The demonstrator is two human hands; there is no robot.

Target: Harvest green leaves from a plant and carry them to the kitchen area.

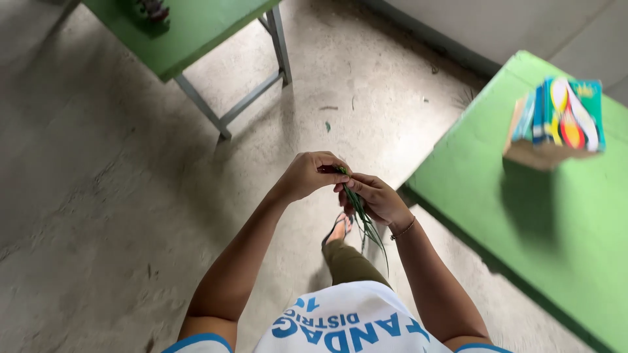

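Both hands pinch one bundle of thin green leaf strips (358, 206) in mid-air above the concrete floor (98, 196); left hand (313, 175) clamps the top end, right hand (378, 199) grips just below, seemingly to keep the strips taut; loose ends trail past a sandalled foot (338, 229); a green table (556, 242) at right carries a stack of colourful packets (562, 117) near its far edge; another green table (190, 33) stands well apart.

Both arms bare, bent at elbows, reaching forward and meeting in middle. Left hand (307, 175) curled, fingers (337, 163) pinched shut at tips. Right hand (379, 199) just beside it, touching, fingers bent and closed too. Thin band round right wrist. One foot in sandal shows below hands.
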